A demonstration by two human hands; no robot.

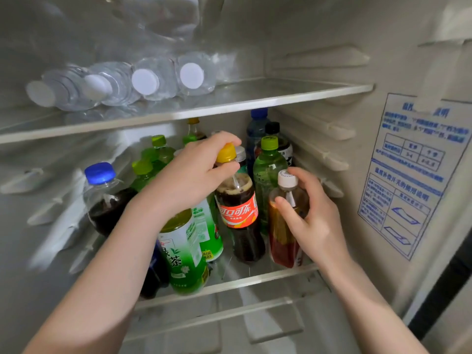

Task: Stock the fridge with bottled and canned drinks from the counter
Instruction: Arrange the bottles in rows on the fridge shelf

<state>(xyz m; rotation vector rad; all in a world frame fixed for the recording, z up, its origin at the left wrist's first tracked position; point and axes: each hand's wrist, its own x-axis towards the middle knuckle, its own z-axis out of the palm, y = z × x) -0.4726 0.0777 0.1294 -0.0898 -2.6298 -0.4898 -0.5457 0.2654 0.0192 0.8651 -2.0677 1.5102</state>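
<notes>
Both my hands are inside the open fridge at its middle glass shelf (255, 279). My left hand (194, 175) grips the neck of a cola bottle (240, 215) with a yellow cap and a red label, standing upright on the shelf. My right hand (311, 215) holds an amber tea bottle (283, 241) with a white cap, just right of the cola, near the shelf's front right corner. Several green tea bottles (189, 254) and a dark drink with a blue cap (104, 195) stand to the left and behind.
The upper glass shelf (281, 95) carries several clear water bottles (150, 80) lying on their sides, white caps toward me. The fridge's right wall bears a blue printed label (411, 172). Rail ribs line both side walls. Another shelf edge shows below.
</notes>
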